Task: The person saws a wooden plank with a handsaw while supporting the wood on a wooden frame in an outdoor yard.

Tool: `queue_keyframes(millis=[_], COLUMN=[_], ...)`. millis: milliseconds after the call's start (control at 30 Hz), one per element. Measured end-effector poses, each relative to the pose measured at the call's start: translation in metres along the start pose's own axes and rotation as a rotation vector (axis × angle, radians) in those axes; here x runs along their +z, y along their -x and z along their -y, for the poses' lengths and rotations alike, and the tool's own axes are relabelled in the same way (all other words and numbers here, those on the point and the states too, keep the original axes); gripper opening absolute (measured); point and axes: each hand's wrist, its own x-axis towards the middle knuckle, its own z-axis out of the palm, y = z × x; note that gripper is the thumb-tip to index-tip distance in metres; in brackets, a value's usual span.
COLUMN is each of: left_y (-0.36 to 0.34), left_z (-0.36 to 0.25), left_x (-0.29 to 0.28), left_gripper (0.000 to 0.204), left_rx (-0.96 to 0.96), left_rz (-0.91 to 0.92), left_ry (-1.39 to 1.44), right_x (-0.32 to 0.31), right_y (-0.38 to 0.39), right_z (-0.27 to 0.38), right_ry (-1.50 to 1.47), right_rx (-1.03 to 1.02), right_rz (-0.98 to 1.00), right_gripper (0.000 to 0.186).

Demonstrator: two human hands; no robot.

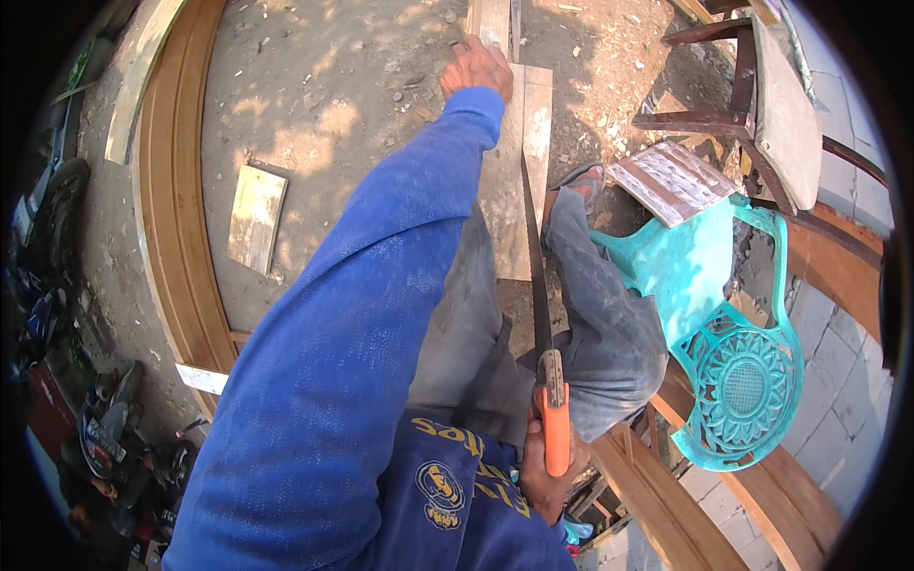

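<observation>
A handsaw (531, 228) with an orange handle (556, 428) is in my right hand (547, 476), low in the view near my body. Its dark, narrow blade points away from me, with the far end over a pale wooden board (536, 119). My left hand (478, 68), at the end of a stretched-out blue sleeve, is closed on a narrow wooden plank (490, 24) at the far side of the board. My fingertips there are partly hidden. The board lies between my legs, below the left hand.
A turquoise plastic chair (681, 262) lies at the right, with a whitish wooden panel (671, 181) against it. Beyond is a tipped wooden chair (785, 109). Long brown timber (181, 190) lines the left. A short board (257, 219) lies on the dirt; motorcycles (105, 438) stand far left.
</observation>
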Motion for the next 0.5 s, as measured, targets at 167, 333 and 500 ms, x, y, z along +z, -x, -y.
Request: queue_keyframes(millis=[167,333,500], left_y=[-0.001,-0.005,-0.001], left_z=[-0.001,0.004,-0.001], left_x=[-0.007,0.002,0.001], left_gripper=[0.047,0.045,0.046], left_rx=[0.003,0.059,0.052], left_rz=[0.005,-0.038,-0.036], left_ry=[-0.049,-0.049,-0.009], right_x=[0.054,0.078,0.007], right_y=[-0.110,-0.163,-0.007], right_z=[-0.006,-0.003,-0.017], right_ry=[-0.108,-0.168,0.011], right_rx=[-0.073,-0.125,-0.047], right_rz=[0.023,0.002,0.057], right_gripper=[0.021,0.017,0.039])
